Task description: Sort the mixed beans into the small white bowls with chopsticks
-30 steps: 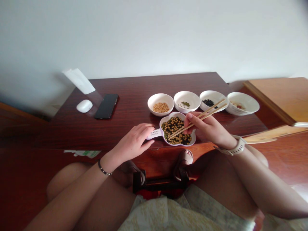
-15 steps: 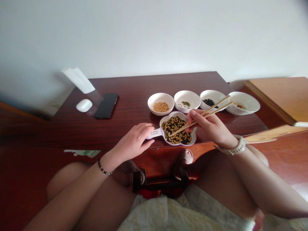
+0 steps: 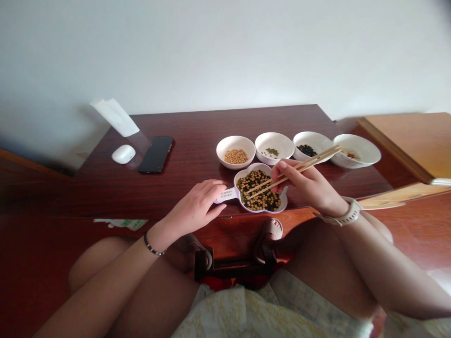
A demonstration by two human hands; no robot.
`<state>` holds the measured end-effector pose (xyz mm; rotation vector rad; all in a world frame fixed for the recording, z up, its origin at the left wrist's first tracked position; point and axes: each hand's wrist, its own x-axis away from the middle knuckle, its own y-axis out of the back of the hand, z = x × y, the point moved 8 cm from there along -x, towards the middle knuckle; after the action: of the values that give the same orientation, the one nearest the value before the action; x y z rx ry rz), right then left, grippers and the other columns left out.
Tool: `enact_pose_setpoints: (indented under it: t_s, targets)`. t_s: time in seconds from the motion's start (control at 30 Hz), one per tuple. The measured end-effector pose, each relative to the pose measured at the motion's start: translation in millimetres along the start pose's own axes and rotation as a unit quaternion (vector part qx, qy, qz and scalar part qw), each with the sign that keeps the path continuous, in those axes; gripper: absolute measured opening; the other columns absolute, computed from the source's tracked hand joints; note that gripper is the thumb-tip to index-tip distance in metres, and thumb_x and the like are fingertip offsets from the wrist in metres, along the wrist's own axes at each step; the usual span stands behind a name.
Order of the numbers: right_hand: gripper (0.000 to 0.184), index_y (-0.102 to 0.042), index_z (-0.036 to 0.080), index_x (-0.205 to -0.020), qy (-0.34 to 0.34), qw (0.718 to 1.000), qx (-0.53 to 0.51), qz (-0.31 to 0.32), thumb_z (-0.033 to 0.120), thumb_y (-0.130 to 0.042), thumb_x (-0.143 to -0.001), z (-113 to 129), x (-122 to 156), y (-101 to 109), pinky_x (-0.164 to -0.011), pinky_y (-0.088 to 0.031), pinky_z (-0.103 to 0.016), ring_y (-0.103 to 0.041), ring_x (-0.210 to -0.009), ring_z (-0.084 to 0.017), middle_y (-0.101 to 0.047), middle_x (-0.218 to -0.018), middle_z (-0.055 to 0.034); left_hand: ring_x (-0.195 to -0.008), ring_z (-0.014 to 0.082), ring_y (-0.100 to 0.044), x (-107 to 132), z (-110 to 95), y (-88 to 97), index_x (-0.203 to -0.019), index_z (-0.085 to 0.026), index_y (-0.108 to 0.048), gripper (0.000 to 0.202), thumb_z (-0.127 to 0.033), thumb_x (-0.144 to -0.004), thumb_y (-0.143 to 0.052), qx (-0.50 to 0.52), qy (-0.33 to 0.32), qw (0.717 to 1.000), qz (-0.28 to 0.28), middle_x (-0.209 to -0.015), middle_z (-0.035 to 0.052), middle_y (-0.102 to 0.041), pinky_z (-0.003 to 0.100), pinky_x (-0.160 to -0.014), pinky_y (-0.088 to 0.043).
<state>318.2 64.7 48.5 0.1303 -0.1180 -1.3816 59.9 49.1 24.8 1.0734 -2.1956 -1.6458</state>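
My left hand [image 3: 202, 204] grips the short handle of a flower-shaped, pale purple-rimmed dish [image 3: 284, 203] at the table's front edge. Mixed beans [image 3: 262, 199], yellow, black and green, fill the dish. With my right hand [image 3: 305, 183] I hold a pair of wooden chopsticks [image 3: 317, 157]. Their tips rest among the beans near the left side of the dish, slightly apart; whether a bean sits between them I cannot tell. Behind the dish stand a white bowl of yellow soybeans [image 3: 235, 156], a bowl with a few green beans [image 3: 272, 153] and a bowl of black beans [image 3: 306, 150].
A larger white bowl [image 3: 366, 152] with some pale and reddish bits stands at the right end of the row. On the left of the dark table [image 3: 190, 126] lie a phone [image 3: 156, 155], a white rounded case [image 3: 123, 154] and a white folded paper [image 3: 115, 117].
The chopstick tips have parted a little in the dish, and their back ends have come closer together and lower. My left hand and the dish have stayed in place.
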Motion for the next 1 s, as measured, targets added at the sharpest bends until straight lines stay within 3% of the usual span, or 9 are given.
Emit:
enact_pose_setpoints:
  t_s: [0.3,0.67,0.87,1.0]
  targets:
    - [0.046,-0.074,0.024,-0.087,0.009,1.000,-0.009,-0.008,0.065,-0.068,-0.105,2.1,-0.9,1.7,-0.063,-0.057,-0.031,-0.072,-0.070,-0.018,-0.068,-0.080,-0.0034,-0.143,0.0346,-0.064,0.1,0.1,-0.2,-0.147,-0.028,-0.053,0.038,-0.028,-0.111,-0.061,-0.003,0.002,1.000,-0.001,-0.150,0.0126,-0.066,0.060,-0.123,-0.055]
    - [0.048,-0.075,0.025,-0.088,-0.006,1.000,0.001,0.004,0.070,-0.068,-0.102,-4.8,-1.9,-0.7,-0.060,-0.057,-0.032,-0.070,-0.066,-0.019,-0.075,-0.076,-0.0050,-0.142,0.0353,-0.065,-0.9,-0.1,1.1,-0.147,-0.032,-0.055,0.039,-0.027,-0.109,-0.063,0.010,0.006,1.000,-0.009,-0.149,0.0105,-0.068,0.060,-0.122,-0.056]
    - [0.046,-0.076,0.024,-0.089,0.000,1.000,0.004,0.006,0.067,-0.068,-0.104,-5.0,-1.3,-0.3,-0.061,-0.057,-0.031,-0.071,-0.066,-0.018,-0.075,-0.077,-0.0047,-0.143,0.0344,-0.063,0.0,0.5,-1.7,-0.148,-0.027,-0.051,0.039,-0.026,-0.110,-0.062,-0.006,-0.005,1.000,0.001,-0.150,0.0131,-0.065,0.058,-0.124,-0.053]
    - [0.047,-0.075,0.024,-0.088,0.001,1.000,0.010,0.006,0.067,-0.066,-0.105,-5.7,-1.2,-0.2,-0.061,-0.057,-0.031,-0.071,-0.067,-0.019,-0.076,-0.077,-0.0046,-0.144,0.0337,-0.062,0.1,0.4,-2.0,-0.148,-0.029,-0.050,0.039,-0.026,-0.111,-0.061,-0.007,0.000,1.000,0.006,-0.151,0.0125,-0.065,0.058,-0.124,-0.053]
